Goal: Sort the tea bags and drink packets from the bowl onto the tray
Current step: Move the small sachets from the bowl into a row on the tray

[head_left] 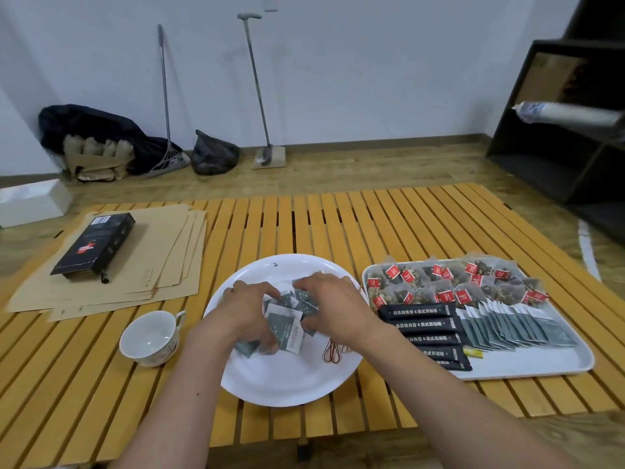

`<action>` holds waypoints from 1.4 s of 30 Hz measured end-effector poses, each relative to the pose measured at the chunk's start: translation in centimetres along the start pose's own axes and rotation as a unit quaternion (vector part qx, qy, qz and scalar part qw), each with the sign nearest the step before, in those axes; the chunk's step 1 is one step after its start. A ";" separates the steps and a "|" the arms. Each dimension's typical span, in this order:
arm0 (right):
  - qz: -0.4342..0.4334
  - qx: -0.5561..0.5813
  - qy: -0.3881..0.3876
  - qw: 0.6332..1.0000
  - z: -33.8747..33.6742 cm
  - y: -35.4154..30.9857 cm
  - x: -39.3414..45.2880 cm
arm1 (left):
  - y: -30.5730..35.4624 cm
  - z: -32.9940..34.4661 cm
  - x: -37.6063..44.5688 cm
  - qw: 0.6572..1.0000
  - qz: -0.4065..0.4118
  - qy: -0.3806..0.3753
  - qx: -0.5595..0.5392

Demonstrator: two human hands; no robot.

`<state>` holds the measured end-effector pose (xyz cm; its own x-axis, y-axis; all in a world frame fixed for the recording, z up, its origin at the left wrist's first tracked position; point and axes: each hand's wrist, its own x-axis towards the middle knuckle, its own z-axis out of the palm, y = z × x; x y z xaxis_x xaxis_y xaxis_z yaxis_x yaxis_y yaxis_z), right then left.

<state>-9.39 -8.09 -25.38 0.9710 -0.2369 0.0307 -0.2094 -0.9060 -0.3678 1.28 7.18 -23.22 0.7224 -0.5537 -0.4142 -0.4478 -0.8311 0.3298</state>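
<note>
A white bowl [270,380] sits on the slatted table in front of me. In it lie several grey-green tea packets [287,324]. My left hand [248,308] and my right hand [329,302] are both over this pile, fingers curled around packets from either side. Red rubber bands [333,352] lie in the bowl near my right wrist. To the right stands a white tray [527,363] with red-tagged mesh tea bags [453,282] at the back, black stick packets [426,326] at the front left and a row of grey-green packets [510,324] beside them.
A white teacup [148,336] stands left of the bowl. Brown envelopes [159,262] with a black box [94,245] on top lie at the table's far left. Brooms, bags and a dark shelf [558,147] stand beyond the table.
</note>
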 end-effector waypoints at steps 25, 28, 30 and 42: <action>0.056 0.073 -0.065 0.994 -0.1 -0.4 0.2 | 2.0 0.3 -0.5 0.997 -0.080 -0.010 0.020; 0.093 0.129 -0.056 0.986 -0.7 0.2 0.3 | 2.0 0.6 -0.4 0.997 -0.073 -0.005 -0.033; 0.114 0.175 -0.045 0.977 -0.9 0.5 0.2 | 2.0 0.6 -0.3 0.996 -0.073 -0.002 -0.061; 0.157 0.296 -0.028 0.942 -1.8 0.6 -0.1 | 1.7 0.3 -0.1 0.979 -0.014 0.042 -0.200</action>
<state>-9.84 -9.22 -23.87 0.8800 -0.4270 -0.2081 -0.4018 -0.4355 -0.8055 0.21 5.80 -22.88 0.7791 -0.5116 -0.3622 -0.1978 -0.7489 0.6325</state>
